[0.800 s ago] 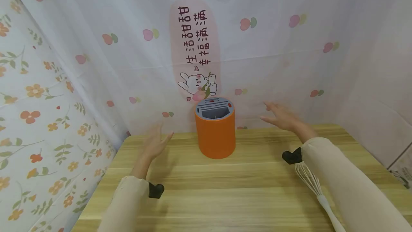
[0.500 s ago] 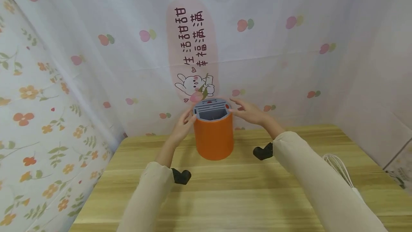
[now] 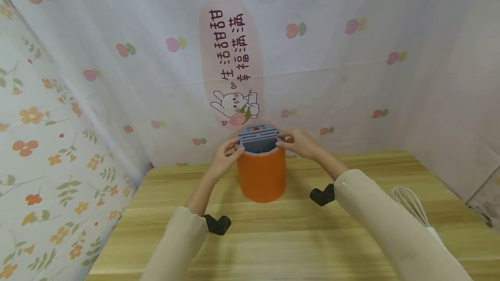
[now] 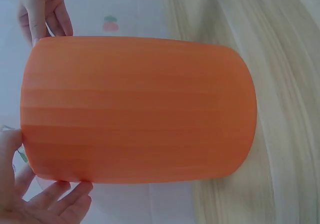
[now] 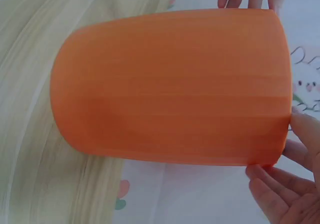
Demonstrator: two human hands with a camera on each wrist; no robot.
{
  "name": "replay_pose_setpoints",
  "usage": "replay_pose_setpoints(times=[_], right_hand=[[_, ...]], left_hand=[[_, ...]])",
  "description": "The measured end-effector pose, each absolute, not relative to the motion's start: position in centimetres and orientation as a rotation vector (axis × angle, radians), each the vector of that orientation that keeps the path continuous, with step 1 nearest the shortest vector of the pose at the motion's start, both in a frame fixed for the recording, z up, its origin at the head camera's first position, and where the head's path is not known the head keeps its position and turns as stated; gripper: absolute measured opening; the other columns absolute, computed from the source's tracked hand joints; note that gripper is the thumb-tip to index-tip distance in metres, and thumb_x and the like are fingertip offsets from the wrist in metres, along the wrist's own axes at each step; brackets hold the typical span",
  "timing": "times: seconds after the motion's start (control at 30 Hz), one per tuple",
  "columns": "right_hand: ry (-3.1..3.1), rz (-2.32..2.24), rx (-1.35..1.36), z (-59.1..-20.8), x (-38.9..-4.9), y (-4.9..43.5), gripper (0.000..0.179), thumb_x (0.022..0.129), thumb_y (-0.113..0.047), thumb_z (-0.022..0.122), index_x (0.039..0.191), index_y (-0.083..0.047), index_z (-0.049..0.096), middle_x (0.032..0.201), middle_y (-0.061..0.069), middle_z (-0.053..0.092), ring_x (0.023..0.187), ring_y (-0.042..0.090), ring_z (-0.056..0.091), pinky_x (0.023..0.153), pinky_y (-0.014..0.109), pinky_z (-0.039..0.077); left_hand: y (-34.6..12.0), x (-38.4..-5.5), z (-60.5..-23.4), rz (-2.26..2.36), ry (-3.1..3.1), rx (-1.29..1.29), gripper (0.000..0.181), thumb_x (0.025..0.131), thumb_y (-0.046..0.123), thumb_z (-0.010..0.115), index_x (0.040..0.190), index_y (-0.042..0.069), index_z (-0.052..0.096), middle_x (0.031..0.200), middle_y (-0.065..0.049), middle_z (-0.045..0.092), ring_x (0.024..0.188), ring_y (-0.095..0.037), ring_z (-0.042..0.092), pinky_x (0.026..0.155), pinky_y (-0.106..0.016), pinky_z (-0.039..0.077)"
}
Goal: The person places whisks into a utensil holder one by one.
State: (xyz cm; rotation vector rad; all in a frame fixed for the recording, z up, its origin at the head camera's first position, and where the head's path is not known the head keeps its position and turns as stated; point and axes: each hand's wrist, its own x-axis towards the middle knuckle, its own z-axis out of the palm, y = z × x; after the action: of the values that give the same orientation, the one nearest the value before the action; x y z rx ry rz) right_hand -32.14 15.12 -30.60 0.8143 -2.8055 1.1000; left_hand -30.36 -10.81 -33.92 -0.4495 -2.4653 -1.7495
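An orange cylindrical knife and utensil holder (image 3: 261,177) stands upright at the back of the wooden table. Its grey top has narrow slots and one large angular opening. On its left side, my left hand (image 3: 225,156) grips the upper rim, thumb at the front edge. Opposite it, my right hand (image 3: 301,143) holds the rim with curled fingers and the thumb near the opening. Both wrist views are filled by the smooth orange wall (image 4: 140,109), and there the left fingers (image 4: 70,199) and the right fingers (image 5: 275,184) press against its upper end.
A whisk (image 3: 412,205) with a pale handle lies on the table (image 3: 265,250) at the right, partly hidden by the right sleeve. Behind the holder hangs a white printed curtain (image 3: 320,64); a floral one (image 3: 50,155) hangs at the left. Black mounts (image 3: 323,195) sit on both wrists.
Both hands came in from the sides to the holder, and they now grip its rim. The holder has shifted slightly toward me since half a second ago.
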Motion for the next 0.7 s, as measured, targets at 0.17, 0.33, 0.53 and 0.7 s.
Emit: replay_pose_setpoints(times=[0.17, 0.33, 0.53, 0.7], right_hand=[[-2.824, 1.075, 0.85, -30.5, -30.2, 16.0, 0.045, 0.089, -0.022, 0.061, 0.124, 0.005, 0.054, 0.126, 0.021, 0.052, 0.108, 0.037, 0.054, 0.088, 0.047, 0.046], [-2.81, 1.048, 0.864, -30.5, -28.0, 16.9, 0.045, 0.088, -0.024, 0.062, 0.121, 0.006, 0.056, 0.122, 0.022, 0.055, 0.106, 0.037, 0.056, 0.086, 0.047, 0.047], [-2.813, 0.986, 0.826, -30.5, -25.0, 18.0, 0.044, 0.086, -0.024, 0.065, 0.118, 0.005, 0.059, 0.118, 0.021, 0.057, 0.102, 0.036, 0.058, 0.083, 0.045, 0.049], [-2.807, 0.923, 0.818, -30.1, -22.1, 18.9, 0.045, 0.085, -0.027, 0.066, 0.116, 0.005, 0.061, 0.112, 0.019, 0.06, 0.097, 0.034, 0.061, 0.079, 0.043, 0.051]], left_hand=[[-10.7, -28.9, -34.0, -1.741, -2.475, -0.512, 0.044, 0.089, 0.019, 0.062, 0.129, 0.006, 0.052, 0.136, -0.015, 0.042, 0.12, -0.037, 0.044, 0.093, -0.046, 0.042], [-10.3, -27.3, -34.2, -1.74, -2.494, -0.578, 0.045, 0.088, 0.02, 0.063, 0.13, 0.008, 0.052, 0.136, -0.016, 0.043, 0.115, -0.039, 0.049, 0.09, -0.045, 0.044], [-9.6, -24.9, -34.0, -1.774, -2.488, -0.653, 0.044, 0.087, 0.017, 0.064, 0.129, 0.008, 0.053, 0.134, -0.016, 0.044, 0.105, -0.038, 0.056, 0.083, -0.041, 0.05], [-9.1, -22.9, -33.7, -1.759, -2.518, -0.673, 0.045, 0.085, 0.022, 0.066, 0.128, 0.014, 0.055, 0.132, -0.012, 0.048, 0.104, -0.032, 0.058, 0.081, -0.037, 0.051]])
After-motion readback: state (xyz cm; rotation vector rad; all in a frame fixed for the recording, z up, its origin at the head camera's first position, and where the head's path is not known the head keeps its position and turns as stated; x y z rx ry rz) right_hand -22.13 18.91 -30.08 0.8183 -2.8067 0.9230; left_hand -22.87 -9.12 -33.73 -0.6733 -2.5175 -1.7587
